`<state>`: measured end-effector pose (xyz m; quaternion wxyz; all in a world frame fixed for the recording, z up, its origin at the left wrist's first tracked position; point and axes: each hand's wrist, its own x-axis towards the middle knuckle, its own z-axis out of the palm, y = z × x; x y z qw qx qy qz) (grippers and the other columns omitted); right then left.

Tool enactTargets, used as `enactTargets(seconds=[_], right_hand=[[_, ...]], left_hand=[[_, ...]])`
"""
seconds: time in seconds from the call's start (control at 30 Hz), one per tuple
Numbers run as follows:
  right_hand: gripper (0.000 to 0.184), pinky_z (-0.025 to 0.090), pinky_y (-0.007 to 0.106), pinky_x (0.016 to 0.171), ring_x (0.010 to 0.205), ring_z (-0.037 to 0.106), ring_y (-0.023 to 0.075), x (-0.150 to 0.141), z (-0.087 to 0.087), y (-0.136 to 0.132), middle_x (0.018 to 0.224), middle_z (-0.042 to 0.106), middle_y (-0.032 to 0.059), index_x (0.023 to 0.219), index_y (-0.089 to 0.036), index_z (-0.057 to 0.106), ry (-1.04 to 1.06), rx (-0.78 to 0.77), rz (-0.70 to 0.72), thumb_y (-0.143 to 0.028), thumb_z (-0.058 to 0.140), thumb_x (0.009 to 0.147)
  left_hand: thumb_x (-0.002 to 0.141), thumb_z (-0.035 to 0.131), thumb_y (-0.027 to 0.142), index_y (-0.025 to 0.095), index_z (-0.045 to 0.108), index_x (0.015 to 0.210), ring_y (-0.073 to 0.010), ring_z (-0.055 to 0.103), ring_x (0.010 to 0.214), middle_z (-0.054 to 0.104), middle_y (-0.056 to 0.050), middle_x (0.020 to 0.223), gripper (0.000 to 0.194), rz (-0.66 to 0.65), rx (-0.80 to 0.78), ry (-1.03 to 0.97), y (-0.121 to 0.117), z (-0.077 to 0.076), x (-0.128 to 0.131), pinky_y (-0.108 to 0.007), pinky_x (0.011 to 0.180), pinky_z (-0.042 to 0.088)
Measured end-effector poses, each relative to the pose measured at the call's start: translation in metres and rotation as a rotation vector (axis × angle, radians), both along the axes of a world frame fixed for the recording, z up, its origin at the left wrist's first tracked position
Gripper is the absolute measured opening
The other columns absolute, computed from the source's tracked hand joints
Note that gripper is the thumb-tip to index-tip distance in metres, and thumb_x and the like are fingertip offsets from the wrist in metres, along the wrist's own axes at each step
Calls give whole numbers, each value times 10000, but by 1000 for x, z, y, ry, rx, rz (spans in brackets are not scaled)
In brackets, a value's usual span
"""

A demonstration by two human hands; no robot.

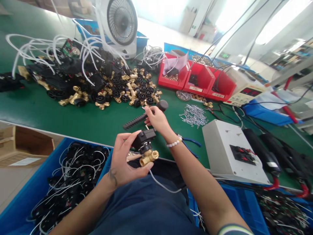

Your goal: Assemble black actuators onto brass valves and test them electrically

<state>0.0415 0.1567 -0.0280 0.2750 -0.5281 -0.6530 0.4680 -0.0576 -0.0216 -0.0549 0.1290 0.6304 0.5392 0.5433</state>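
Note:
My left hand (124, 160) is wrapped round a brass valve with a black actuator (146, 147) on top, held over my lap at the table's front edge; a white cable hangs from it. My right hand (156, 119) reaches forward onto the green table (73, 117) and closes its fingers on a black screwdriver (146, 116) with a ribbed handle and round knob. A white bead bracelet sits on that wrist. Just beyond lies a heap of brass fittings and black actuators (117, 91) with white cables.
A blue crate of finished wired parts (61, 182) stands at my lower left. A white switch box (232, 153), metal clips (194, 115), red bins (198, 78), a white fan (121, 24) and blue-handled pliers (190, 143) sit on the table.

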Motion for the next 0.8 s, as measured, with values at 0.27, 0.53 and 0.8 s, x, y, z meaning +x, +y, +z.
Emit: enactTargets(seconds=[0.27,0.53,0.8], right_hand=[[375,570,274,681,816,681,146,72,59,-24,961,670,19,1316,-278,524,211,442,-176,-257,516,942],[365,369,277,493,508,389,88,148,94,-58,840,584,24,1208,-228,627,241,399,-227,-403,639,888],[310,399,306,518,543,476,133,177,84,-124,685,525,-17,1228,-292,633,154,564,-109,-503,525,1028]], left_hand=[[731,728,332,312,452,1479,-270,547,1060,486,-86,1201,797,-90,71,-13,-7,14,3,-403,795,629],[754,772,367,223,484,1427,-249,561,1077,523,-92,1195,746,-157,-12,1,29,-4,27,-414,903,588],[768,774,388,161,518,1394,-251,559,1069,516,-100,1160,713,-224,-29,-15,57,-11,46,-424,908,570]])
